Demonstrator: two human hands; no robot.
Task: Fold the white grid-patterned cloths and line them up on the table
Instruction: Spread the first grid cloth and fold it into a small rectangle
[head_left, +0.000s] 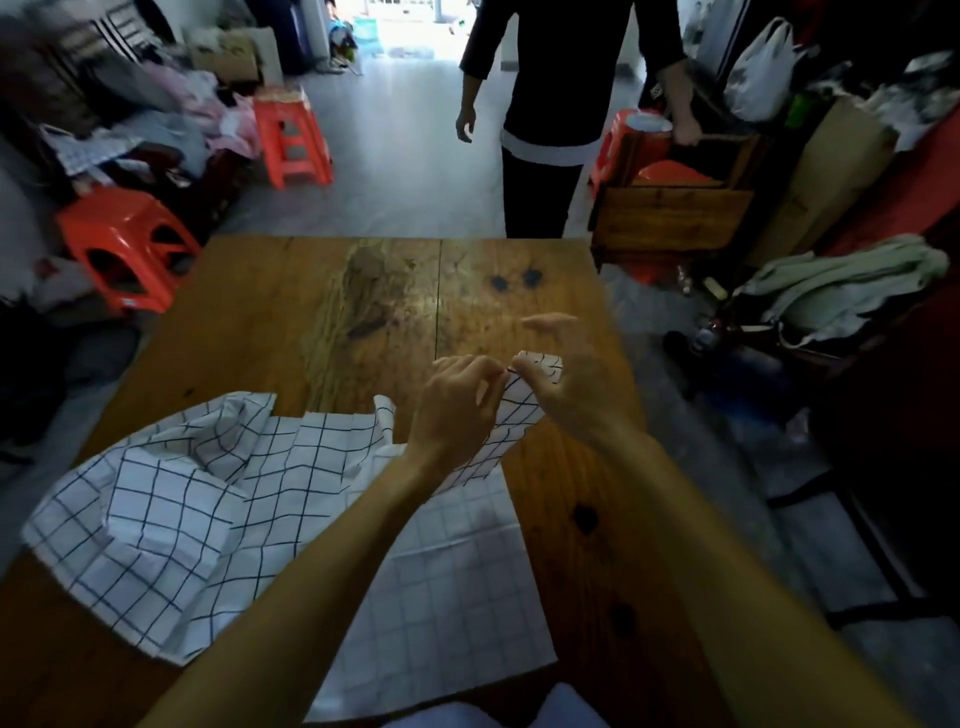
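where the two hands meet above the middle of the wooden table (270, 312), a raised corner of the white grid-patterned cloth (171, 499) is held between them. left hand (457, 405): fingers curled, fingertips pinching the cloth edge at its top. right hand (566, 384): thumb and one finger nipping the same corner just beside the left fingertips, remaining fingers spread and lifted clear of the fabric. cloth: white with dark grid lines, lifted in a narrow ridge from the hands down toward the left forearm; the rest lies crumpled and bunched on the near left part of the table, one edge reaching the table's left side. second grid cloth (447, 613): paler lines, lying flat on the near centre of the table beneath both forearms, partly covered by the crumpled cloth on its left. table surface: brown, worn, with dark knots and a pale scuffed patch toward the far side.

surroundings: a standing person in dark clothes (550, 130) at the far edge of the table, one hand on a wooden box (670, 208) to the right. orange plastic stools (124, 244) on the floor at left, another further back. heaps of clothing at far left; a pale green garment (852, 280) draped at right; a white plastic bag (758, 73) hanging at upper right.
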